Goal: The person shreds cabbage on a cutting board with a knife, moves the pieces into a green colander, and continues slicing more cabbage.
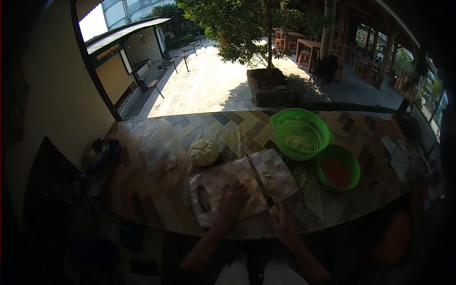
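My right hand (281, 219) grips the black handle of a kitchen knife (257, 174), whose blade points away from me over the cutting board (278, 159). To the left of the blade, my left hand (232, 200) is closed over a pale piece of cabbage (249, 198), mostly hidden under the fingers. Small pale shreds lie on the board on both sides of the knife. Just beyond the board's far left corner sits a pale, leafy head of cabbage (203, 152).
A green colander (280, 124) with pale shreds inside stands behind the board's right end. Beside it is a green bowl (354, 166) with orange contents. Clear plastic (159, 137) lies on the tiled counter (142, 190) at left. A tree planter (270, 95) stands in the courtyard.
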`<state>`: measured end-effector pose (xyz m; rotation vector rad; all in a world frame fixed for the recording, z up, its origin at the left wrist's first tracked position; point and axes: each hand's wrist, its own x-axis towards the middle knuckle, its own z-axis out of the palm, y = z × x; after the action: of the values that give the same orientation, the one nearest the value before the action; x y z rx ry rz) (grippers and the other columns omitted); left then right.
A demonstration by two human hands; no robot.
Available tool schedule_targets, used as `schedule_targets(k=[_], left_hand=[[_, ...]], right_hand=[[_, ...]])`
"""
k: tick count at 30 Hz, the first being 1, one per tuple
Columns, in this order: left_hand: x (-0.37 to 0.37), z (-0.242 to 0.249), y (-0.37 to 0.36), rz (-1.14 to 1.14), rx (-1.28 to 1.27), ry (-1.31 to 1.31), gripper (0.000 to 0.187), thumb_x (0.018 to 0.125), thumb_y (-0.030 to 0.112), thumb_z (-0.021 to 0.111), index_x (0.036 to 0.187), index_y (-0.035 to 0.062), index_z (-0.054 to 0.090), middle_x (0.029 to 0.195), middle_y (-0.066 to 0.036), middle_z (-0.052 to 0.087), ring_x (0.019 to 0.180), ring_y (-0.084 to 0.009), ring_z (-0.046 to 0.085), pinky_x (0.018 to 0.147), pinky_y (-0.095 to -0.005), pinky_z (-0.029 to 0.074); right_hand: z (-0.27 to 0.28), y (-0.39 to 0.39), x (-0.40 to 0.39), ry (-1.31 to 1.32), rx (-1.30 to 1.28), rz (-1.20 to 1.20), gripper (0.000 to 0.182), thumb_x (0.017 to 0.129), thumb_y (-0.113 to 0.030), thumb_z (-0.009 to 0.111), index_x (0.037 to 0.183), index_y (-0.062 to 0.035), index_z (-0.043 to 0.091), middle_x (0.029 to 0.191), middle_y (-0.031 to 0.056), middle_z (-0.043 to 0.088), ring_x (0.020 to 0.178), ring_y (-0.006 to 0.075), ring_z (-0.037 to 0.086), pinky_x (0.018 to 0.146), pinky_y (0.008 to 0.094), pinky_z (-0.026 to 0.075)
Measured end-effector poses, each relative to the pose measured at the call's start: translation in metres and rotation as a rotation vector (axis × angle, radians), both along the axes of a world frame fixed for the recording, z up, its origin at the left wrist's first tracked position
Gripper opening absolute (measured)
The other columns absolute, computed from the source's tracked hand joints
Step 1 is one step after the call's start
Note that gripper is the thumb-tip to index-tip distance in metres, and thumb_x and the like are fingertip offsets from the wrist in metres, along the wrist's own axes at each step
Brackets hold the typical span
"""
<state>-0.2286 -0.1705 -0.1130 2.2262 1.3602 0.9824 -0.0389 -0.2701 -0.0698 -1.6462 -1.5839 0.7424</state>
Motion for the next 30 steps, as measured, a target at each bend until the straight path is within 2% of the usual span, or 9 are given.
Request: schedule_targets(k=[2,5,8,13,17,23,30], left_hand=[[0.001,0.002,0.005,0.014,0.005,-0.014,0.031,0.083,0.019,0.066,0.109,0.0029,0.068,0.121,-0.015,0.063,0.125,-0.0303,0.052,0.112,-0.0485,0.028],[0.001,-0.001,0.014,0.004,0.019,-0.060,0.032,0.084,0.019,0.066,0.111,0.0019,0.068,0.121,-0.016,0.063,0.125,-0.0319,0.051,0.114,-0.0488,0.025],[0.001,-0.001,0.015,0.011,0.000,-0.081,0.033,0.084,0.019,0.066,0.112,0.0015,0.067,0.120,-0.017,0.064,0.127,-0.0325,0.050,0.115,-0.0485,0.023],[0.003,-0.002,0.009,0.049,0.058,-0.031,0.033,0.085,0.021,0.066,0.112,0.0042,0.069,0.121,-0.015,0.064,0.128,-0.0300,0.049,0.116,-0.0494,0.022],[0.001,-0.004,0.009,0.002,0.039,0.101,0.032,0.085,0.022,0.065,0.113,0.0070,0.068,0.124,-0.012,0.062,0.131,-0.0297,0.045,0.117,-0.0504,0.015],[0.002,0.004,0.006,0.002,-0.007,0.084,0.031,0.084,0.025,0.066,0.110,0.0079,0.069,0.124,-0.011,0.061,0.132,-0.0278,0.044,0.117,-0.0491,0.013],[0.001,0.001,0.008,0.002,-0.035,0.081,0.036,0.083,0.027,0.068,0.113,0.0082,0.068,0.129,-0.012,0.059,0.134,-0.0260,0.042,0.118,-0.0495,0.011]], right_hand=[[-0.006,-0.008,-0.002,0.033,0.149,-0.035,0.039,0.094,-0.020,0.056,0.129,-0.0029,0.051,0.094,0.0290,0.062,0.093,0.0438,0.063,0.076,0.0444,0.049],[-0.013,-0.015,0.002,0.016,-0.011,0.055,0.039,0.096,-0.026,0.053,0.127,-0.0029,0.052,0.074,0.0241,0.063,0.074,0.0452,0.063,0.062,0.0486,0.048],[-0.005,-0.023,-0.001,0.014,-0.054,0.036,0.039,0.096,-0.026,0.053,0.126,-0.0006,0.053,0.077,0.0253,0.064,0.076,0.0450,0.063,0.063,0.0484,0.048],[-0.004,-0.032,-0.003,-0.001,0.066,0.044,0.037,0.097,-0.021,0.051,0.125,0.0038,0.054,0.080,0.0252,0.065,0.077,0.0448,0.063,0.064,0.0480,0.049],[-0.001,-0.037,-0.004,-0.003,0.016,0.070,0.035,0.097,-0.018,0.051,0.123,0.0056,0.055,0.084,0.0253,0.065,0.080,0.0443,0.063,0.067,0.0481,0.049],[-0.009,-0.041,-0.005,-0.084,0.047,0.052,0.035,0.096,-0.018,0.052,0.123,0.0043,0.056,0.086,0.0255,0.065,0.081,0.0431,0.063,0.069,0.0486,0.049],[-0.020,-0.042,-0.003,-0.188,0.099,0.080,0.035,0.096,-0.020,0.052,0.123,0.0023,0.056,0.082,0.0232,0.066,0.074,0.0423,0.064,0.065,0.0488,0.050]])
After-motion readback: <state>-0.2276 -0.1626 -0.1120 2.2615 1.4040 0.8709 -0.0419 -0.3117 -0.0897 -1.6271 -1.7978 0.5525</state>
